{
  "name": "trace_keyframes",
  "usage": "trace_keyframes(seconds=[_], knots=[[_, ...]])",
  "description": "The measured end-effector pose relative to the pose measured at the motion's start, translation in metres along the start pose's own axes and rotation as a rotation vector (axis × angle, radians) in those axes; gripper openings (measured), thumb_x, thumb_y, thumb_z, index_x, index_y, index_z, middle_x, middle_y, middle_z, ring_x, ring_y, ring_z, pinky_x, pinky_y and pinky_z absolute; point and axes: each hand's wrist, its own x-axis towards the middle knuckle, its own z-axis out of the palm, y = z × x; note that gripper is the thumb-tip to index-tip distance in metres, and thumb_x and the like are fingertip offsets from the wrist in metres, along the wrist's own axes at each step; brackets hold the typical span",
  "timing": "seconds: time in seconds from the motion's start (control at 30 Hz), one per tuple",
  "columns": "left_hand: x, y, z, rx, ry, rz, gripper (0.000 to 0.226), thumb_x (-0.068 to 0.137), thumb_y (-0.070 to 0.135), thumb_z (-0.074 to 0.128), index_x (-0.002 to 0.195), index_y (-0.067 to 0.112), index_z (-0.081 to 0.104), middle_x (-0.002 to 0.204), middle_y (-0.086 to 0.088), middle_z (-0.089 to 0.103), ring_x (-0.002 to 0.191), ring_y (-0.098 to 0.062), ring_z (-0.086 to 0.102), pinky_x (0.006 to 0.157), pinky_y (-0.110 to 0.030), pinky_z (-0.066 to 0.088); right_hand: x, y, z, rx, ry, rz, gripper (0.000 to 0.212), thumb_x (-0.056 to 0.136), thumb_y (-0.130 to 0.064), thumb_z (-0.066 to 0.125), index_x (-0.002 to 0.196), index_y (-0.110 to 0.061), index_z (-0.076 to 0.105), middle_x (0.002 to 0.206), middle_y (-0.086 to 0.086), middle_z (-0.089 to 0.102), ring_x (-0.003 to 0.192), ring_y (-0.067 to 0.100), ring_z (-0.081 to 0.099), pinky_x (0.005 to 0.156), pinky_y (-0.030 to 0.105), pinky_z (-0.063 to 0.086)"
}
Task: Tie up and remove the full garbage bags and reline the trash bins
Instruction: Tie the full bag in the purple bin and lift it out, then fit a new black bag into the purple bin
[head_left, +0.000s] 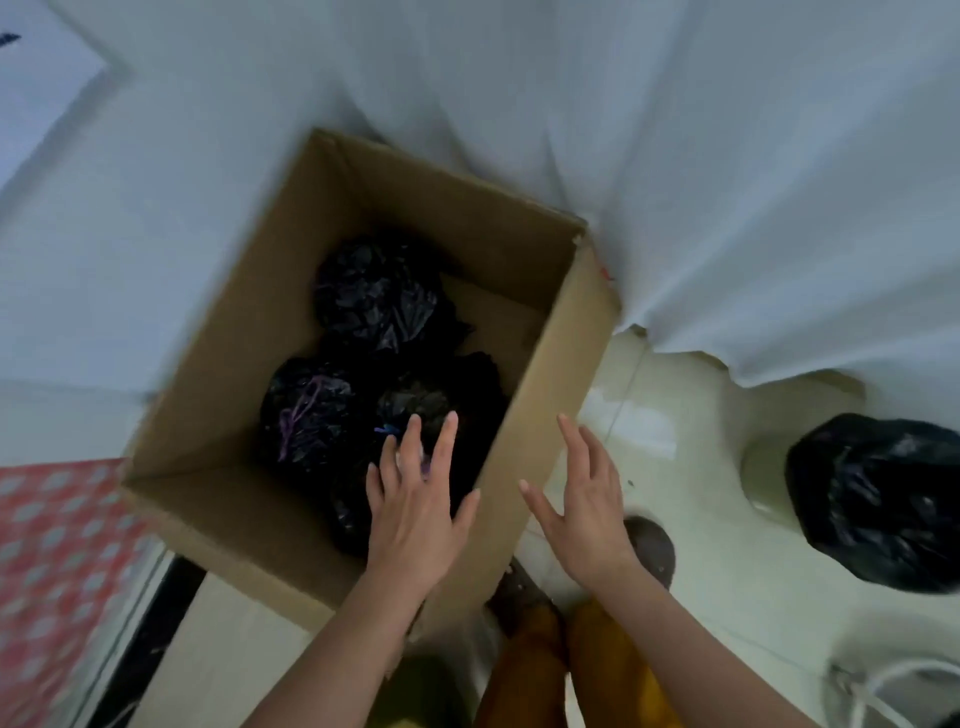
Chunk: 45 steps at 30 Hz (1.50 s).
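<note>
Inside the cardboard box (249, 322), tied black bags (376, 296) crowd the left and near parts; bare floor shows only at its far right corner. Right of the box, open tile lies before another black bag (878, 499).

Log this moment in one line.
left hand: open over black plastic bags | right hand: open | brown cardboard box: holds bags
</note>
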Motion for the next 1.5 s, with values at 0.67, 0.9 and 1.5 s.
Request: trace_keyframes(seconds=[0.67,0.9,1.5], knots=[[-0.122,0.359,0.124,0.241,-0.230,0.646,0.083,0.096,0.051,0.037,0.139,0.045,-0.034,0.159,0.000,-0.012,0.147,-0.029,0.000,0.119,-0.050,0.009,-0.231,0.300,-0.145,0.422,0.530,0.554,0.066,0.099,-0.040,0.047,0.153,-0.024,0.013,0.150,0.009,0.025,0.139,0.025,0.024,0.117,0.038,0.022],[-0.198,0.499,0.204,0.370,-0.276,0.960,0.081,0.096,0.050,0.039,0.146,0.040,-0.024,0.159,0.000,-0.013,0.146,-0.029,0.001,0.118,-0.049,0.012,-0.343,0.438,-0.178,0.536,0.788,0.847,0.069,0.096,-0.035,0.055,0.152,-0.017,0.019,0.148,0.016,0.028,0.136,0.027,0.024,0.114,0.038,0.020],[-0.253,0.636,0.414,0.744,-0.504,1.462,0.071,0.099,0.040,0.038,0.150,0.037,-0.011,0.160,0.006,-0.008,0.147,-0.026,0.005,0.117,-0.055,0.013,-0.429,0.621,-0.102,0.784,0.895,1.269,0.059,0.097,-0.035,0.053,0.150,-0.027,0.028,0.148,0.010,0.028,0.134,0.032,0.026,0.109,0.041,0.029]])
